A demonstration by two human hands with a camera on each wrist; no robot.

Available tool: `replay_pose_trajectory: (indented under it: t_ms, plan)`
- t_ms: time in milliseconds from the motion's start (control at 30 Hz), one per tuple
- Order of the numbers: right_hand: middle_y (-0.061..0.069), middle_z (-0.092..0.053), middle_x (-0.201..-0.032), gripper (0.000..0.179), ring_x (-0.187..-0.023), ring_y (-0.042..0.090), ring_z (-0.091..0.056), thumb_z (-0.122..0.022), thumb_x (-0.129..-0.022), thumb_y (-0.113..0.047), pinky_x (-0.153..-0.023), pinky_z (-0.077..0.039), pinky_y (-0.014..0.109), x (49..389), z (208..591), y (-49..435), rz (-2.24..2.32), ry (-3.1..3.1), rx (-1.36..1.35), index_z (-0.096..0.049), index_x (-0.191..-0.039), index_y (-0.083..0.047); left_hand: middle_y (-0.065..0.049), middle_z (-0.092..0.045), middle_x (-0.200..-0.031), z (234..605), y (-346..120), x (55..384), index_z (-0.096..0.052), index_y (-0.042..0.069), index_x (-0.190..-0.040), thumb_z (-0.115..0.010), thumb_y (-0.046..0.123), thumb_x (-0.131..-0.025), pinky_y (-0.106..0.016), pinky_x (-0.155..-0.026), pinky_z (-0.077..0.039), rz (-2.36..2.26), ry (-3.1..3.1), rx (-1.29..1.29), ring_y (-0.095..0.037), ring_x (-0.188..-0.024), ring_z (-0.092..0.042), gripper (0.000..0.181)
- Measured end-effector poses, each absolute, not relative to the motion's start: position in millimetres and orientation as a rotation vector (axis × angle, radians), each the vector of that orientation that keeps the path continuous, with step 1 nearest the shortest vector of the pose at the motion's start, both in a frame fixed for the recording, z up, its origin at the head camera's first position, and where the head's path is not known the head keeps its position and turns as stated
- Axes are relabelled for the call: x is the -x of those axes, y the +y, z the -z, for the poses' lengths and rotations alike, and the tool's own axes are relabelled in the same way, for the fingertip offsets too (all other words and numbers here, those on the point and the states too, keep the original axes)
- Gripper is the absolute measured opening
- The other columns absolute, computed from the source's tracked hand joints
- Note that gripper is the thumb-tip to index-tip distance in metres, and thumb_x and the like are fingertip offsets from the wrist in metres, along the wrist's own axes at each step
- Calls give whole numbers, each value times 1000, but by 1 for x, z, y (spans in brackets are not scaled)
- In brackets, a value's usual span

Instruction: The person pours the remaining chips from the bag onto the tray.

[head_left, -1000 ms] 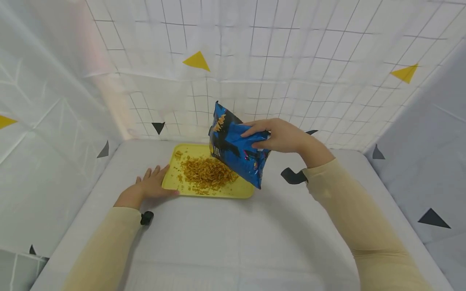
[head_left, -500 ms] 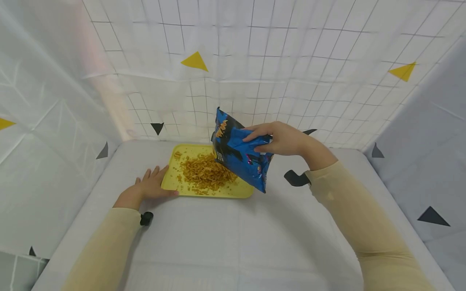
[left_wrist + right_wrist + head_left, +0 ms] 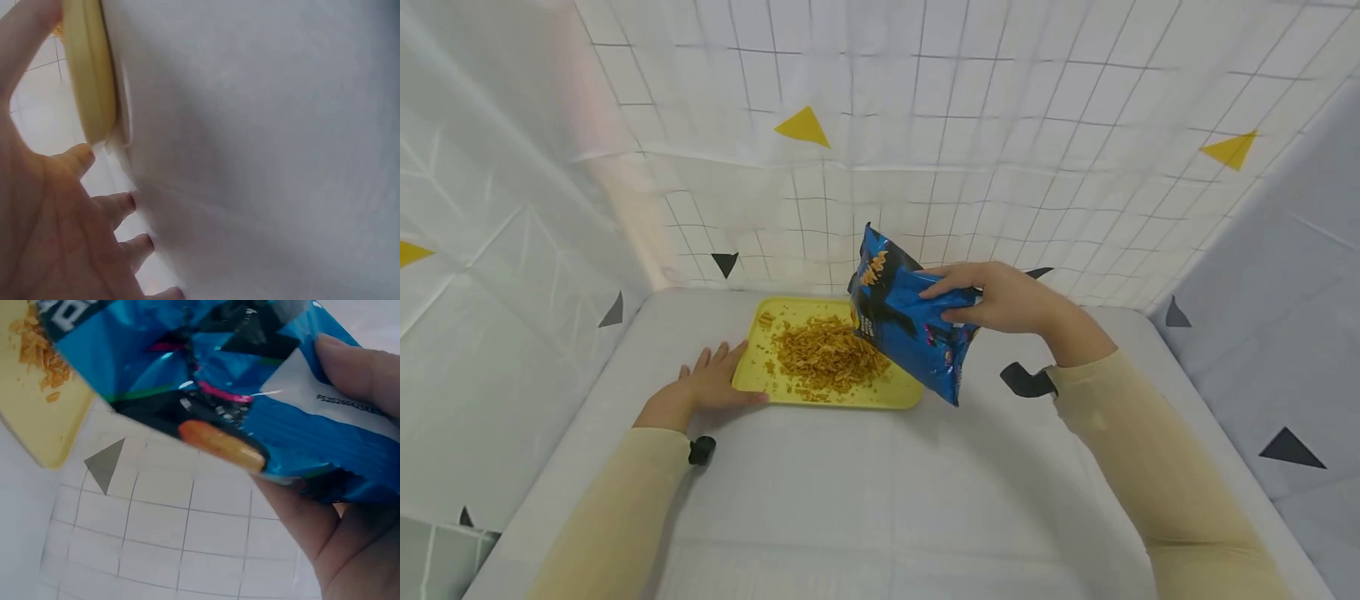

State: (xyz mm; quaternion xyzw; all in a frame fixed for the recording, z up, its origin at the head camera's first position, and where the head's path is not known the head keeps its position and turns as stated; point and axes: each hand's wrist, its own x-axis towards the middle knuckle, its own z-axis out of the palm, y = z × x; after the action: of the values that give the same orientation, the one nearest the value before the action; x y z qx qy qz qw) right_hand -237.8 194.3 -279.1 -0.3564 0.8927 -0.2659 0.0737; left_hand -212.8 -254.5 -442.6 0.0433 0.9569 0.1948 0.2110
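Note:
In the head view my right hand [image 3: 1000,296] grips a blue and black chip bag [image 3: 910,321] by one end, tilted above the right side of a yellow tray [image 3: 895,392]. Crushed orange chips [image 3: 827,354] lie heaped in the tray's middle, with crumbs around them. The right wrist view shows thumb and fingers on opposite faces of the bag [image 3: 206,375]; its far end is out of that frame. My left hand [image 3: 715,385] touches the tray's left end, fingers spread and thumb along the front edge. The left wrist view shows the tray's rim [image 3: 90,75] between thumb and index finger.
A white cloth covers the table [image 3: 820,500]. Behind the tray hangs a white sheet with a grid [image 3: 1000,167], and pale sheets stand at both sides. A black wrist camera mount [image 3: 1028,381] sticks out from the right sleeve.
My right hand has moved the chip bag to the right and slightly down, uncovering more of the tray. My left hand and the tray have stayed in place.

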Motion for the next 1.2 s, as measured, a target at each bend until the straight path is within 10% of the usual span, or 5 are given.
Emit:
replay_pose_trajectory:
  t_ms: [800,1200]
  plan:
    - [-3,-43,-156,42,-139,31,-45,-76,-91,-14,-92,-55,45,218,328,226,1100,2806,1164,-69,-132,-18,-32,5,-162,443,-255,213,-2,9,-161,-66,74,-79,-79,-106,4,-522,2665,-130,-57,-145,9,123]
    - [5,-47,-153,44,-138,29,-47,-78,-86,-5,-103,-41,17,209,369,230,1286,2950,1350,-69,-129,-9,-32,5,-162,444,-254,213,-2,9,-161,-66,73,-80,-78,-107,4,-519,2667,-123,-57,-145,10,122]
